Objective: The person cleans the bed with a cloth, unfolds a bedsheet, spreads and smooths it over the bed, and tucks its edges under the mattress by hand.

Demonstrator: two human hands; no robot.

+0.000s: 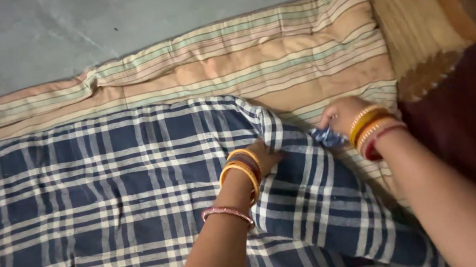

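Your left hand (262, 156) and right hand (338, 118) both pinched the blue checked sheet (71, 213) near the wooden headboard (411, 14), over the striped mattress (278, 62).

A home bedroom: striped mattress (278, 62) on a wooden bed frame (405, 15).

no packages, no labels, no signs, no screens anywhere in view
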